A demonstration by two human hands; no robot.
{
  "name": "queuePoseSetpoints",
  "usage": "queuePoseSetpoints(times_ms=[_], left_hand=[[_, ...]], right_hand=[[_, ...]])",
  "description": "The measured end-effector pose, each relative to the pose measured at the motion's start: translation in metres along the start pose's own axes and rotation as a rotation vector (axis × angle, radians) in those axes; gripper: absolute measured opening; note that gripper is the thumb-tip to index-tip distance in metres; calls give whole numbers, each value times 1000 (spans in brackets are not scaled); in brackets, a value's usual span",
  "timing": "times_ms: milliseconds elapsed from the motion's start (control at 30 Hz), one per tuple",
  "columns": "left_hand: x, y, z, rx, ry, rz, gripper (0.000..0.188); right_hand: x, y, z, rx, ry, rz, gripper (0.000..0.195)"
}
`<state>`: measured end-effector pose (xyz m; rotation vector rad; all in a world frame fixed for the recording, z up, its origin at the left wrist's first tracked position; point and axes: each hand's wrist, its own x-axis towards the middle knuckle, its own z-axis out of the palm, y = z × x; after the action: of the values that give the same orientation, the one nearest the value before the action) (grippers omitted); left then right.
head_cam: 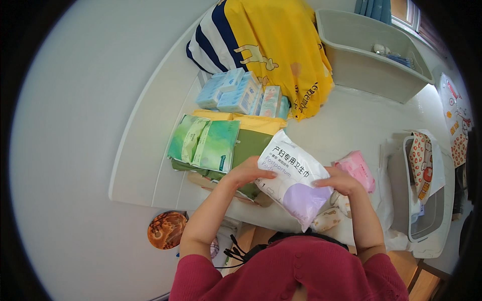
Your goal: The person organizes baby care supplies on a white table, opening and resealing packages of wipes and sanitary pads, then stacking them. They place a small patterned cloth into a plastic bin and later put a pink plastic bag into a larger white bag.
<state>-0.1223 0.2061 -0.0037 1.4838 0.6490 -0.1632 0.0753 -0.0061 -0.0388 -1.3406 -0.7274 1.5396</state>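
My left hand (249, 171) and my right hand (343, 180) grip a white and purple plastic pack of sanitary pads (293, 178) at opposite sides. It bears printed writing, and the thumbs lie on its front. Close to my left hand, green soft packs (216, 145) rest on olive-green packs with yellow ends (260, 124). A pink soft pack (356, 169) lies behind my right hand. Nearer my body, partly hidden by my right forearm, is a bundle of patterned cloth (327, 219).
Behind the green packs stand blue and white tissue packs (237, 92) and an upright carton (270, 101). Yellow printed fabric (278, 41) is heaped at the back. A large grey bin (371, 69) is back right; a smaller grey bin (401, 188) holds items at right. A round brown stool top (167, 230) is lower left.
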Motion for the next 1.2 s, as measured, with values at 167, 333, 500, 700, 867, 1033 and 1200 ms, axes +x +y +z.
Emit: queuePoseSetpoints(times_ms=[167,333,500,700,867,1033,1200], left_hand=[[8,-17,-61,256,619,17,52],[5,-60,-81,1473,924,48,66],[15,-74,-113,1343,931,-52,62],[7,-42,-134,1248,1067,245,51],[8,-45,-126,1317,960,101,48],[15,-48,-113,1343,958,163,51],[7,-44,-101,1281,998,401,43]], right_hand=[[49,10,31,262,155,-44,43],[90,17,60,406,258,12,35],[124,25,102,348,238,-109,43],[209,54,147,290,242,-266,46],[237,24,177,245,207,-222,55],[204,13,151,125,232,-102,69],[141,51,115,166,199,-168,49]])
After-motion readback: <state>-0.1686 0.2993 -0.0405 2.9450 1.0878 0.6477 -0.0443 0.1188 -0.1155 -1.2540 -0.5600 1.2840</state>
